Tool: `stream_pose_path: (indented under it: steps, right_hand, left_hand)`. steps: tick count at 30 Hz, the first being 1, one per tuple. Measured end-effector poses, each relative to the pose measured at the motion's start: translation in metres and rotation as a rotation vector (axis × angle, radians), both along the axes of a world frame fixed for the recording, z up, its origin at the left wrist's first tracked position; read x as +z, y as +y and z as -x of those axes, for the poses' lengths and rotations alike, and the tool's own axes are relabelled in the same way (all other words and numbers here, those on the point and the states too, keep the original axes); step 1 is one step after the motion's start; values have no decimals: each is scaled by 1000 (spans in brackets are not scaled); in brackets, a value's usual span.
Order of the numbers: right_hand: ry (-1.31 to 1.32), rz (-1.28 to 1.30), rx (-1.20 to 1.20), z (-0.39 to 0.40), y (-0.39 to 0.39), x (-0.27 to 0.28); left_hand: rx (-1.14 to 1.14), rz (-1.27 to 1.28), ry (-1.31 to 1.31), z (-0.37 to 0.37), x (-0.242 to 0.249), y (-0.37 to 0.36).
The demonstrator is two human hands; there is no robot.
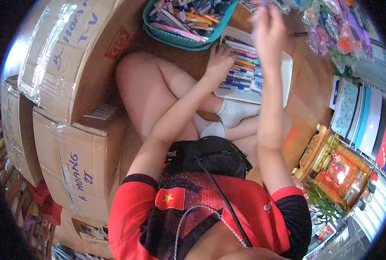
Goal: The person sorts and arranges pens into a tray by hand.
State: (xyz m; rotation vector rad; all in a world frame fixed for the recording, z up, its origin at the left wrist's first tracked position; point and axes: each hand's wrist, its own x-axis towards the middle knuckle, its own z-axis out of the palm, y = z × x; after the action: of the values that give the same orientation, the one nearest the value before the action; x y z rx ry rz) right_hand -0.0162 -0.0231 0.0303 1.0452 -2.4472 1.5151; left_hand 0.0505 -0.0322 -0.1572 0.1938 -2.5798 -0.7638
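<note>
My left hand (220, 65) lies over the left edge of a white tray (286, 78), fingers stretched out and touching the pens. Inside the tray, many pens (245, 68) in blue, orange, white and black lie side by side in a rough column. My right hand (269, 32) is raised above the tray's far right side, its fingers bent together and blurred. Something pale and purplish shows at those fingers, too smeared to name. Beyond my left hand, a teal basket (193, 43) holds a jumbled heap of loose pens (188, 19).
Taped cardboard boxes (78, 160) with blue handwriting are stacked at my left. My crossed legs in white socks (236, 112) border the tray on the wooden floor (308, 97). Plastic-wrapped colourful items (338, 30) lie far right; a small ornate altar (338, 167) stands at right.
</note>
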Motion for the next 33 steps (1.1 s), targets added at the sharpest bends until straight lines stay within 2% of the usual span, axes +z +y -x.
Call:
stream_pose_path:
  steps: [2,3,5,7,13,20,26,33]
  right_hand:
    - [31,-81,-44,17,42,-9]
    - [135,-122,-43,26,63,-25]
    - [83,-296,-146,31,111,-67]
    - [102,-419,-137,20,145,-97]
    - [93,-699,-164,-7,172,-142]
    - [301,-669,-100,8,155,-160]
    - [293,-604,-76,19,149,-176]
    - [315,-583,-63,17,146,-174]
  left_hand:
    - [2,45,-82,-3,3,-1]
    - [27,54,-130,-1,2,-1]
    - [40,3,-113,-1,4,0]
    - [69,-27,-89,2,-1,1]
    - [102,-231,-17,2,2,-1]
    - [77,-300,-2,5,-2,-4]
    - [-24,83,-162,-2,-1,-4]
    - [-19,227,-253,1,1,-2]
